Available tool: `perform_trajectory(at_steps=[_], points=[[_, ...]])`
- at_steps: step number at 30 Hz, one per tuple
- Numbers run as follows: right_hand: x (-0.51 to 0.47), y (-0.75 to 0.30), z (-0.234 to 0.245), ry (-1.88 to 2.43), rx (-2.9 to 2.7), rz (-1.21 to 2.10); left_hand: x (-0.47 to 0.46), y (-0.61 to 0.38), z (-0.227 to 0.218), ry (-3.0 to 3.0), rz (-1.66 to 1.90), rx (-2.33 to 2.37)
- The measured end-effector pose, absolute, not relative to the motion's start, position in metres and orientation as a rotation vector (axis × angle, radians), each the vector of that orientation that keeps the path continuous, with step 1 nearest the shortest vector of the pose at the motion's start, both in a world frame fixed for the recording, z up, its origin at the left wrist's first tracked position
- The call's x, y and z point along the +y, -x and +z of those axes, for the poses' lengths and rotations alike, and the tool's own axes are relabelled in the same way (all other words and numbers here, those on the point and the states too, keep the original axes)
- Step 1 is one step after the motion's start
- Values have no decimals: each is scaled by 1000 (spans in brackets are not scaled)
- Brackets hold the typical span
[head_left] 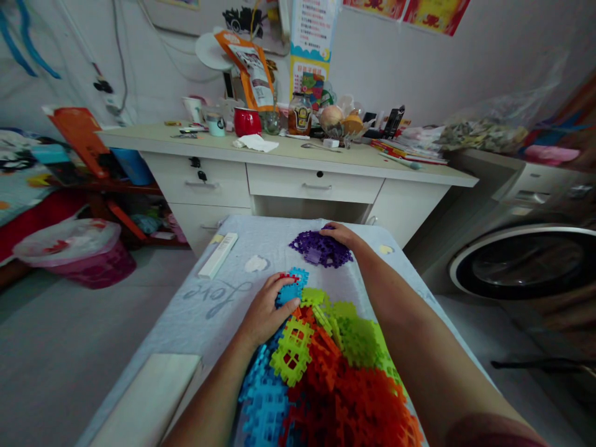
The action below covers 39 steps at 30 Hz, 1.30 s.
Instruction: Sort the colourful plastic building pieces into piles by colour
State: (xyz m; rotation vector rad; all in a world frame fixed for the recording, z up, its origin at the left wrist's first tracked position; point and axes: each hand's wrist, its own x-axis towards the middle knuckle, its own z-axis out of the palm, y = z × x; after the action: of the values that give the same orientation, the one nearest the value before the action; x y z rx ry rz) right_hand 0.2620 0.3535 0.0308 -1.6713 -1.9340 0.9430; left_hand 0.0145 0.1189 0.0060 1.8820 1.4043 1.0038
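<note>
My left hand (pixel 270 307) rests at the upper left of a heap of toothed plastic building pieces. Its fingers curl over a blue building piece (pixel 298 274) with a small red piece against it, and its thumb lies on the near side. Beyond it, my right hand (pixel 341 234) grips the far right edge of a pile of purple building pieces (pixel 316 249). Nearer to me lie orange-red pieces (pixel 358 397), green pieces (pixel 354 335) and blue pieces (pixel 265 397). A yellow-green windowed piece (pixel 292 351) leans on top of the heap.
A cloth-covered table (pixel 177 329) carries a long white box (pixel 218 255) and a larger white box (pixel 146 397). Behind stands a white desk (pixel 288 155) with jars and papers. A washing machine (pixel 521 248) is right; a pink bin (pixel 88 261) sits left.
</note>
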Motion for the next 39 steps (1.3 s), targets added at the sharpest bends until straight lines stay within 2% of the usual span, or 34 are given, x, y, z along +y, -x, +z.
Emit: perform_trajectory(at_steps=[10, 16, 19, 21, 26, 30, 34, 39], points=[[265, -277, 53, 1305, -2085, 1076, 117, -14, 4, -1844, 1049, 1431], [217, -269, 79, 902, -2289, 1386, 118, -14, 2, -1833, 1100, 1397], [228, -258, 88, 922, -2225, 1488, 118, -14, 2, -1802, 1108, 1380], [249, -244, 87, 1072, -2182, 1402, 118, -15, 0, -1778, 1111, 1363], [307, -194, 61, 1411, -2309, 793, 118, -14, -4, -1746, 1135, 1347], [314, -174, 44, 1579, -2444, 695, 117, -13, -1, -1747, 1145, 1360], [291, -179, 44, 1411, -2613, 810, 117, -13, -1, -1708, 1152, 1394], [243, -199, 59, 1093, -2611, 1221, 118, -13, -5, -1607, 1185, 1400]])
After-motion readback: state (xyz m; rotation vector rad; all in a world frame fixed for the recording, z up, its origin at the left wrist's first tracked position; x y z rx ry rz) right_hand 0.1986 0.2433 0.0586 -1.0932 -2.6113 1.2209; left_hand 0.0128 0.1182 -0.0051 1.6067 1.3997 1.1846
